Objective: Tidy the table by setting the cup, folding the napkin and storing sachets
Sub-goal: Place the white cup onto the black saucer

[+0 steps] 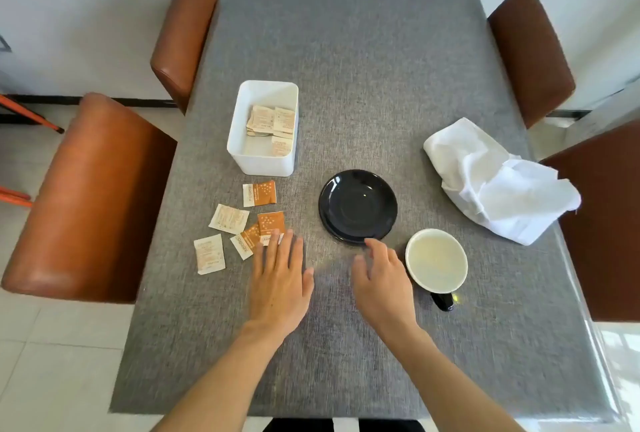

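Note:
A black saucer (357, 206) lies at the table's middle. To its lower right stands a cup (436, 260), cream inside, with a black handle toward me. A crumpled white napkin (498, 182) lies at the right edge. Several sachets (228, 218), white and orange, are scattered left of the saucer. Behind them a white box (263, 128) holds a few more sachets. My left hand (280, 279) is flat and open, fingertips over the nearest orange sachet (272, 225). My right hand (381, 276) hovers open, fingertips at the saucer's near rim, just left of the cup.
The table (363, 68) wears a grey cloth. Brown leather chairs stand on both sides: two on the left (90, 196), two on the right (530, 54). The floor is pale tile.

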